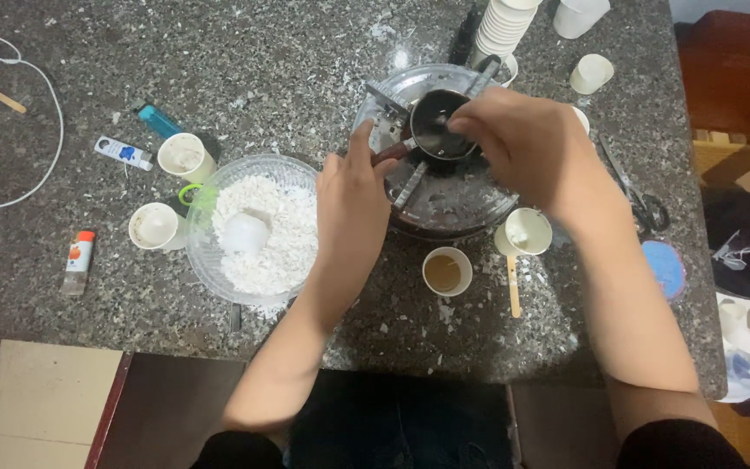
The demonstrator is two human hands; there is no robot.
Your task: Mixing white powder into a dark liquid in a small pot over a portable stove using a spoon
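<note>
Beside the small dark pot [438, 124], bowl [206, 252] of white flakes [284, 239].

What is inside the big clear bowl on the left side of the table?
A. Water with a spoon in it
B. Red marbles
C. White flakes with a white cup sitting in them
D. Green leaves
C: the clear bowl is filled with white flakes, and a small white cup sits in the middle of them.

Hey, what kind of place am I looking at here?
Probably a home craft bench for candle making: a speckled stone counter, a clear bowl of white flakes, small paper cups, and a little metal pot.
</note>
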